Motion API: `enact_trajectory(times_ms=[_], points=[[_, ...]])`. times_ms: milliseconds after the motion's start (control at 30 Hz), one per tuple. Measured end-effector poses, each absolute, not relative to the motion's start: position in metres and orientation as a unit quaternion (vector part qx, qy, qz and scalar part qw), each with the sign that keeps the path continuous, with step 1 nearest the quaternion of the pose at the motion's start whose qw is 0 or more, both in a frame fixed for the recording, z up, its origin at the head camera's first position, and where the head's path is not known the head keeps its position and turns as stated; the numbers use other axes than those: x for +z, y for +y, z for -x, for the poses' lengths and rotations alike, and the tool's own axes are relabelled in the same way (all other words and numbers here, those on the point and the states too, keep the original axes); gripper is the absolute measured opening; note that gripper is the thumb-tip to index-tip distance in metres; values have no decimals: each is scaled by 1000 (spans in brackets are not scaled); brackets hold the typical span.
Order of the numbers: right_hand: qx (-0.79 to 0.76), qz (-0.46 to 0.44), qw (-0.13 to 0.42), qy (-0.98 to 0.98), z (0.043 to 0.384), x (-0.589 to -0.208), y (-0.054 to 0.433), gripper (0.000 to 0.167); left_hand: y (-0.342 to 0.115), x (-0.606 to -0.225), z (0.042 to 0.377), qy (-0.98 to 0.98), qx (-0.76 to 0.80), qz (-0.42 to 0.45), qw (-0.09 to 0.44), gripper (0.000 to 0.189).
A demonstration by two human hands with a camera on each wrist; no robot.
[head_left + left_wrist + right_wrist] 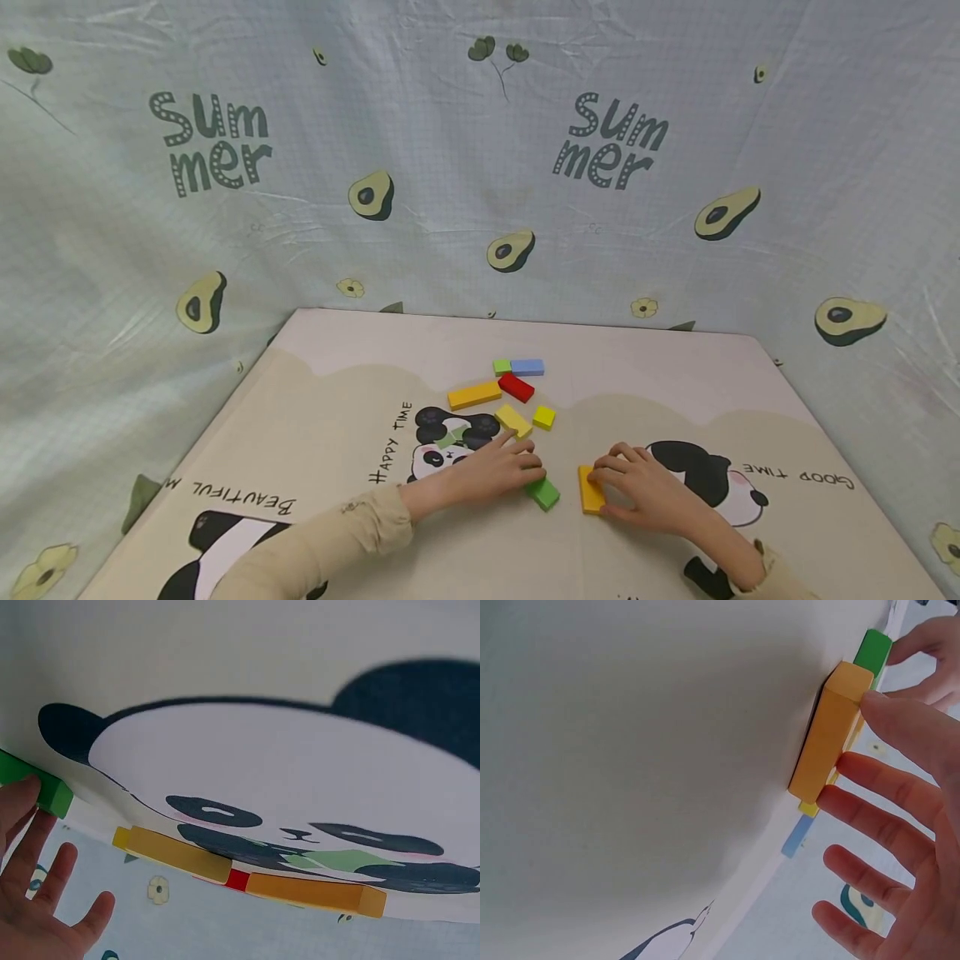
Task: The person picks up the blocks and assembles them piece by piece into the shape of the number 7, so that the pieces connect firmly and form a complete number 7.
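In the head view my left hand [495, 468] reaches to a green block [543, 493] lying on the printed mat. Thumb and index finger pinch that green block [52, 791] in the left wrist view, while the other fingers spread away from it. Just to the right, my right hand [648, 492] holds an orange-yellow block [590, 490] by its right side. Seen from the right wrist, the thumb is at one upper corner of this block [826, 735], with the index and middle fingertips along its side. The remaining fingers are off it.
Beyond the hands lie a pale yellow block [513, 420], a small yellow cube [544, 417], a red block [516, 387], a long orange block [474, 396], a small green block [502, 367] and a blue block [528, 367]. A patterned cloth [435, 275] hangs behind the mat.
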State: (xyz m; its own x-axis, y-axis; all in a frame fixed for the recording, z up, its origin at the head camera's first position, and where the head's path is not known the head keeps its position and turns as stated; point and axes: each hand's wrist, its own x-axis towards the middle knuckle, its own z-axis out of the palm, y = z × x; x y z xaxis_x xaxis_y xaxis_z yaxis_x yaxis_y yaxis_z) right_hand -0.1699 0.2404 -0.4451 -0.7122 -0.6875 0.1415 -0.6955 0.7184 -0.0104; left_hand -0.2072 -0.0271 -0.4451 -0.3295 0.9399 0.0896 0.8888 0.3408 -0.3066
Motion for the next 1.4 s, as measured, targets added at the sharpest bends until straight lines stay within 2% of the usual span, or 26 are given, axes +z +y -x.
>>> enact_trajectory(times_ms=[667, 867, 1133, 1400], points=[[28, -382, 67, -921, 168, -443, 241, 32, 0, -442, 238, -825, 108, 543, 116, 29], [31, -392, 90, -915, 169, -444, 242, 32, 11, -442, 249, -822, 116, 545, 121, 30], [39, -390, 70, -917, 169, -444, 242, 30, 24, -439, 258, -833, 108, 535, 92, 30], [36, -389, 71, -918, 170, -444, 242, 30, 34, -436, 263, -835, 106, 531, 95, 30]])
